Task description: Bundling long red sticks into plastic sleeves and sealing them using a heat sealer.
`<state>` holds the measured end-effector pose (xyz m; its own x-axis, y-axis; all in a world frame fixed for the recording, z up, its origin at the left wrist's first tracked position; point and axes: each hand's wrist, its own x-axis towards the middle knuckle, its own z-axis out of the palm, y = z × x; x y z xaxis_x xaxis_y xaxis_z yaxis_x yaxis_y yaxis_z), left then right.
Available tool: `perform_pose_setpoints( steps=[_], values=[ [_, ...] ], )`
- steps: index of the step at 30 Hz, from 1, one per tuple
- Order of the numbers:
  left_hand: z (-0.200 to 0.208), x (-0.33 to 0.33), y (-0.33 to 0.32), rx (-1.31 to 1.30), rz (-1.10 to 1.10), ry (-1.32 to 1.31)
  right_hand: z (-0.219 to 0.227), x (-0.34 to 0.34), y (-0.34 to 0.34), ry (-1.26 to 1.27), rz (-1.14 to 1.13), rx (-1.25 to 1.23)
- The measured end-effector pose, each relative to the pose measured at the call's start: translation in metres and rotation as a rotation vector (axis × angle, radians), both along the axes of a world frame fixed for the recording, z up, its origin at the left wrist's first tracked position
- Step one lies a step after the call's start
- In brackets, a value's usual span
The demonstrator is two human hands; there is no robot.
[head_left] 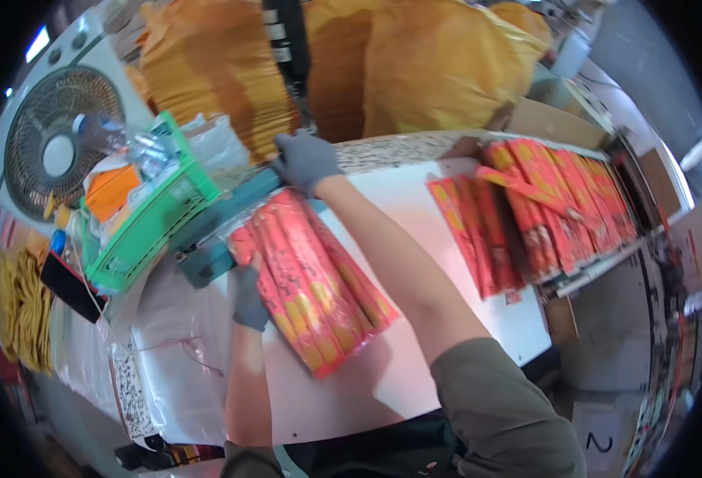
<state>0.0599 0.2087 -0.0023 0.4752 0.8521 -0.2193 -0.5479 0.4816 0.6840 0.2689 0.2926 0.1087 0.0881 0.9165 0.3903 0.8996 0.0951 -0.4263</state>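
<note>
A clear plastic bag of long red-and-gold packets point(311, 287) lies slantwise on the white tabletop. Its upper end meets a teal bar-shaped bag sealer point(207, 259). My left hand point(250, 301), in a grey glove, grips the bag's left side, its fingertips partly hidden against the plastic. At the far end of the sealer's bar, my right hand point(307, 162), also grey-gloved, is closed over the sealer's arm. My right forearm passes to the right of the bag.
More red packets point(550, 207) stand in rows in a tray at right, with several loose ones point(474, 231) beside it. A green basket point(156, 227) of odds and ends and a fan point(56, 151) stand left. Large yellow sacks point(446, 64) line the back.
</note>
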Motion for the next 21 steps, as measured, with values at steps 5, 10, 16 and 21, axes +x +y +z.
perform_pose_setpoints(
  steps=[5, 10, 16, 21],
  values=[
    [-0.003, -0.008, -0.041, 0.306, -0.042, 0.141, 0.034, 0.025, -0.056, -0.044, 0.029, -0.161],
    [0.019, -0.055, -0.035, 0.690, -0.060, 1.530, 0.086, 0.128, -0.153, -0.134, 0.048, -0.050],
    [0.067, 0.090, -0.085, 1.505, 0.104, 1.390, 0.082, 0.378, -0.288, -0.242, -0.689, -0.118],
    [0.004, 0.205, -0.107, 1.578, 0.031, 1.581, 0.034, 0.533, -0.395, -0.163, -1.286, -0.307]
  ],
)
